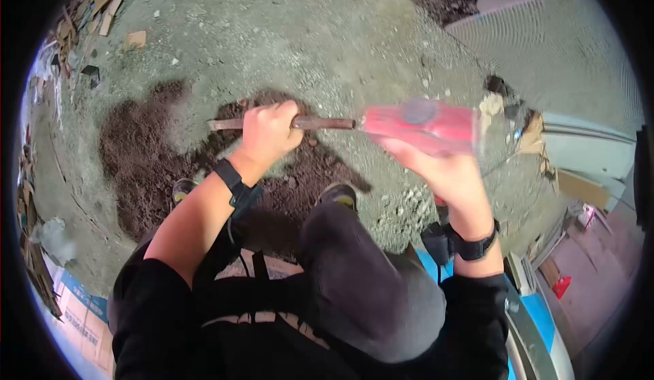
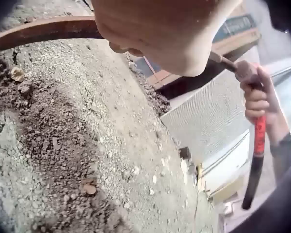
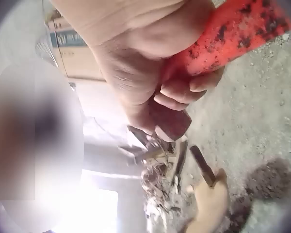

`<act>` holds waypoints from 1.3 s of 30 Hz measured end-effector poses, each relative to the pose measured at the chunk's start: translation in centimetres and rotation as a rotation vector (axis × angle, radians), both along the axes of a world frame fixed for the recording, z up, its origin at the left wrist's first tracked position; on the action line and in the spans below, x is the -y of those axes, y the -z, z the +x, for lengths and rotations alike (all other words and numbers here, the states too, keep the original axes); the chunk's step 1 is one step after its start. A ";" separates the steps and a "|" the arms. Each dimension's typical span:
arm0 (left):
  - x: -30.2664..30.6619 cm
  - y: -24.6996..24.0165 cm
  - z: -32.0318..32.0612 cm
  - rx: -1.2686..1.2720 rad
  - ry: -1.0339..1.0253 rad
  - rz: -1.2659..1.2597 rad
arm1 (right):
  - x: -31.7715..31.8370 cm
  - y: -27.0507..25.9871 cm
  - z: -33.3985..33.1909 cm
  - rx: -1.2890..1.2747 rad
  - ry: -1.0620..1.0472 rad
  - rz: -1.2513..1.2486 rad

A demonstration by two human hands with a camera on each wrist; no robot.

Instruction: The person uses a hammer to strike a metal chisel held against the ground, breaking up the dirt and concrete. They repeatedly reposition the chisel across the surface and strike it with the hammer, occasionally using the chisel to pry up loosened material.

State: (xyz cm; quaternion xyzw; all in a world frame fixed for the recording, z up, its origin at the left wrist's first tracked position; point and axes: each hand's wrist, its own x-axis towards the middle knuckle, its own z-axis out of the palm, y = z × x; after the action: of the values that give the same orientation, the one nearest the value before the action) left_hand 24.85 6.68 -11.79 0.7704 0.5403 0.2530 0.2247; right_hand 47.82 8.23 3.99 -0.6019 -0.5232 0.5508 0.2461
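My left hand (image 1: 267, 133) grips a rusty metal bar (image 1: 325, 123) around its middle, holding it sideways above the dark soil. In the left wrist view, the bar's flat, slightly curved end (image 2: 48, 28) stretches to the left. My right hand (image 1: 458, 177) holds a hammer (image 1: 436, 127), blurred red in the head view. Its fingers wrap around it close to the hammer head (image 2: 246, 73), with the red and black handle (image 2: 258, 145) pointing down. In the head view, the bar's right end lies close beside the hammer.
Loose dark soil (image 1: 139, 155) lies in patches on the rough ground (image 1: 286, 39) around my shoes. Wood scraps (image 1: 112, 9) line the far left. Broken rubble (image 1: 409, 213) sits right of my knee. Cardboard (image 1: 85, 332) is at lower left, with a ridged grey panel (image 1: 552, 46) at upper right.
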 end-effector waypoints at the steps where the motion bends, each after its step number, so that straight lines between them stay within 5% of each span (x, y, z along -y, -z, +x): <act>1: -0.3 0.2 -0.5 -0.017 -0.012 -0.013 | -0.2 -0.3 0.8 -0.074 0.095 0.070; 4: -0.2 -1.1 -0.7 0.074 -0.014 -0.005 | 0.2 -2.1 2.3 -0.133 0.280 0.000; 7: -0.8 -0.7 -1.3 0.037 -0.006 0.006 | 0.0 -0.3 -0.4 0.133 0.039 0.155; 9: 0.1 -1.0 -1.2 0.016 0.001 -0.013 | 0.6 0.6 -2.4 -0.012 -0.020 -0.026; 12: -0.7 -0.4 -1.5 0.060 -0.023 0.032 | 0.5 -1.0 -0.7 0.016 0.175 0.162; 14: 0.0 -0.5 -1.6 0.046 0.001 -0.003 | 1.4 -2.0 2.8 -0.075 0.303 0.018; 17: 0.0 -0.7 -1.4 0.019 0.029 -0.037 | 1.1 0.4 -0.9 0.136 0.070 0.080; 19: 0.3 -0.5 -1.2 0.037 0.075 -0.039 | 0.8 -0.9 -2.3 0.083 0.108 -0.307; 22: -0.7 0.2 -0.9 -0.009 0.052 -0.002 | 0.3 -0.7 -0.9 -0.075 0.116 0.069; 24: 0.0 0.3 -0.9 -0.016 0.044 -0.012 | 1.3 -1.9 0.2 -0.040 0.197 -0.065; 29: 0.2 0.1 -1.1 -0.064 0.057 -0.061 | 1.9 1.5 -1.0 -0.117 0.030 -0.098; 31: -0.2 0.2 -0.8 -0.021 0.044 -0.035 | 0.0 1.3 0.2 -0.122 -0.058 0.116; 35: 0.1 0.6 -0.6 -0.047 0.035 -0.069 | 0.4 -2.5 1.0 -0.135 0.306 0.060; 39: -0.2 1.6 -0.2 -0.079 0.044 -0.078 | 1.9 2.4 -1.0 -0.054 0.112 0.001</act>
State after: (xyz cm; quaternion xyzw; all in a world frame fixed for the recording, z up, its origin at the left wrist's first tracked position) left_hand 24.64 6.91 -13.39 0.7823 0.5409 0.1961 0.2386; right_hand 46.82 6.33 1.61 -0.6151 -0.4823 0.5518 0.2907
